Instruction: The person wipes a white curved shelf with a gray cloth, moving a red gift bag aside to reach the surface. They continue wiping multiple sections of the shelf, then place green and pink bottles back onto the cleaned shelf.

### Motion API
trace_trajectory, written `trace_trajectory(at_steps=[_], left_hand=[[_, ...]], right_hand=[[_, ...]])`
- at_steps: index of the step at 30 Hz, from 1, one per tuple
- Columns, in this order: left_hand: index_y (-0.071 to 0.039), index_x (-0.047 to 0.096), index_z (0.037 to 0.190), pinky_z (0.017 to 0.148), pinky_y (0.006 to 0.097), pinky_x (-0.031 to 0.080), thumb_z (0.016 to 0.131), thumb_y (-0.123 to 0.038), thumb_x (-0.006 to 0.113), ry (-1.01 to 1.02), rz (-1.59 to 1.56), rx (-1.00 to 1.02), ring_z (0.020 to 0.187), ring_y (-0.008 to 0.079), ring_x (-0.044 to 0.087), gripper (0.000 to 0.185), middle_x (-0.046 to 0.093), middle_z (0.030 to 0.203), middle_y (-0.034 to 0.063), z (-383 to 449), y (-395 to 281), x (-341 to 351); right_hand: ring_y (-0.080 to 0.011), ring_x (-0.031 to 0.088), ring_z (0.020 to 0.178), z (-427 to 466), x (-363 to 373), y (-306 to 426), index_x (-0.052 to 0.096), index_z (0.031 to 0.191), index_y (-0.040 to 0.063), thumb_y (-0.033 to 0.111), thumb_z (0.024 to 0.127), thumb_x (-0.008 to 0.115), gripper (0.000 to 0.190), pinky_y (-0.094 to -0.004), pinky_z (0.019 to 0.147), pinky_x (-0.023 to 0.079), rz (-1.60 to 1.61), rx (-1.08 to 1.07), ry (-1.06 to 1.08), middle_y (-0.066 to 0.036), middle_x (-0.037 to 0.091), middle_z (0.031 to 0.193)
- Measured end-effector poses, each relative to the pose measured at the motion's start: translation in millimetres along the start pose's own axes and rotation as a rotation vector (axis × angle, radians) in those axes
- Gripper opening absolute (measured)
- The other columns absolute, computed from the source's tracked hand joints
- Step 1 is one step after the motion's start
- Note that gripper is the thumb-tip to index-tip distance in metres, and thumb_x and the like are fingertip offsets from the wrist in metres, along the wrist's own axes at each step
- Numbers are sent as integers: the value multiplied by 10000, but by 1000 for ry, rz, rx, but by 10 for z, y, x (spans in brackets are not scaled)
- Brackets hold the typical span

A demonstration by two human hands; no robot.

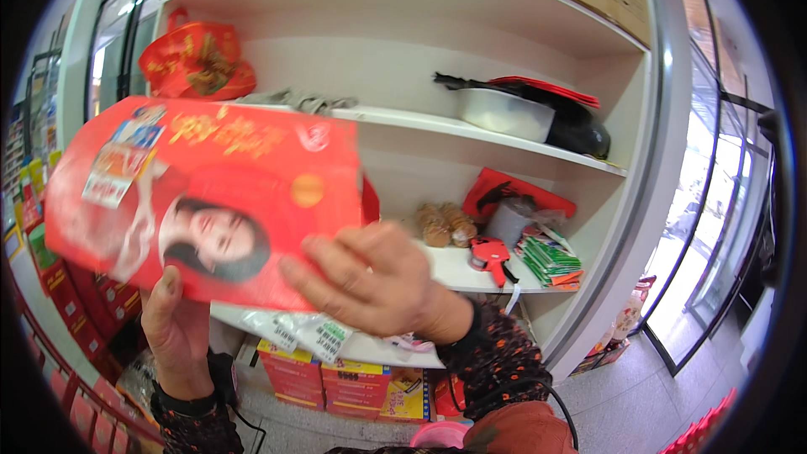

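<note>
A red printed bag (252,214), bearing a portrait, gold writing and a small multicoloured sticker, is held sideways before the shelving. My left hand (173,334) grips its lower edge, with the thumb on the front and the fingers hidden behind. Against the bag's lower right part lies my right hand (372,280), its fingers across the front; whether it grips the bag is unclear. Behind the bag stands a white shelf unit (504,154). A crumpled red bag (192,60) is on its upper shelf at the left, beside a grey cloth (302,101).
A translucent plastic tub (504,115) sits on the upper shelf. Below are a red tape dispenser (490,257), green packets (550,255) and two brown packages (446,224). Red and yellow boxes (353,384) stand under the bottom shelf. A glass door (687,252) is at the right.
</note>
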State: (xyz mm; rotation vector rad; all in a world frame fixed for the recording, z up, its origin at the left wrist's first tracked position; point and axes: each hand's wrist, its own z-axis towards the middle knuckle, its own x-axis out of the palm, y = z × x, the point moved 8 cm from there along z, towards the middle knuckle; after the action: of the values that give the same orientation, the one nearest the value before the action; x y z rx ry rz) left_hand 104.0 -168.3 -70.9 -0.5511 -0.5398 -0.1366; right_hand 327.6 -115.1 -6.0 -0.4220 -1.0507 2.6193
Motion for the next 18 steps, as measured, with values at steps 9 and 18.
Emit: trace_trajectory(at_steps=[9, 18], left_hand=[[39, 421, 1433, 682, 316, 591, 820, -451, 787, 349, 194, -98, 885, 233, 689, 866, 672, 1045, 181, 692, 1038, 489], [43, 582, 1219, 598, 270, 571, 901, -366, 722, 316, 188, -65, 780, 194, 687, 537, 686, 958, 167, 969, 1884, 148]], right_hand=[[-239, 627, 909, 166, -1240, -1683, 743, 1154, 127, 103, 800, 728, 355, -329, 795, 520, -983, -260, 106, -48, 706, 1034], [-186, 642, 961, -274, -2094, -2996, 747, 1154, 236, 94, 825, 682, 364, -355, 824, 479, -1369, -227, 164, 18, 736, 1049]])
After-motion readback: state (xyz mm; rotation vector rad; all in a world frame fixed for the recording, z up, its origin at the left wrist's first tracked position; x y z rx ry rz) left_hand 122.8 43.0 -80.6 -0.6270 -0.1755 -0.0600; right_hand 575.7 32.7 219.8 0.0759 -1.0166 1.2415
